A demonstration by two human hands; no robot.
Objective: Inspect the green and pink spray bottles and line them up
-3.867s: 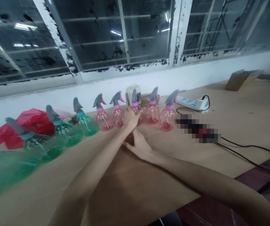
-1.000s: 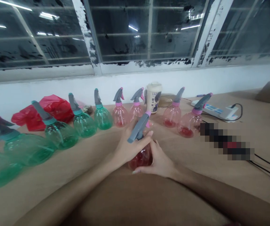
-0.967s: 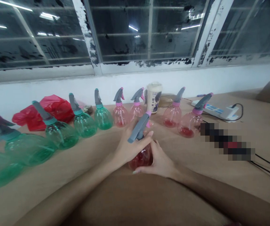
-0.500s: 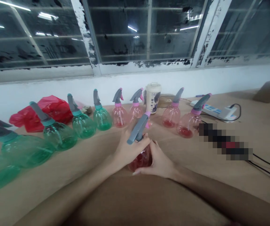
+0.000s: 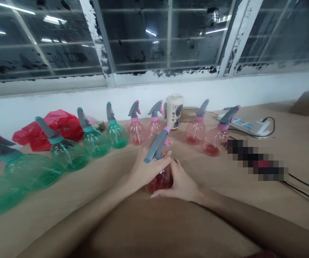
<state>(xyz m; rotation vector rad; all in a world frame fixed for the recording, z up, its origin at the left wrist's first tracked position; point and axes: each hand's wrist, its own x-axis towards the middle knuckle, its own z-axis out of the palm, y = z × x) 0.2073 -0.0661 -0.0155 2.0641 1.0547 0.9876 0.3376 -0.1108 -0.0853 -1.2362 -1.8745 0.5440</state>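
Between my two hands stands a pink spray bottle (image 5: 159,181) with red liquid inside and a grey trigger head with a pink nozzle tip. My left hand (image 5: 146,166) is wrapped round its neck, just below the grey head. Around the body on the right curls my right hand (image 5: 182,181), with the thumb low at the front. The collar is mostly hidden by my fingers. Behind them are two pink spray bottles (image 5: 136,132), and two more, one of them a pink bottle (image 5: 215,141), stand to the right.
Several green spray bottles (image 5: 70,156) line the left side. A red plastic bag (image 5: 60,129) lies behind them. By the wall are a patterned cup (image 5: 174,113) and a power strip (image 5: 244,125) with a cable. A pixelated dark object (image 5: 256,161) with cords lies right.
Both hands keep their hold on the pink spray bottle. Its head has tilted or shifted very slightly, and the whole view has moved a little.
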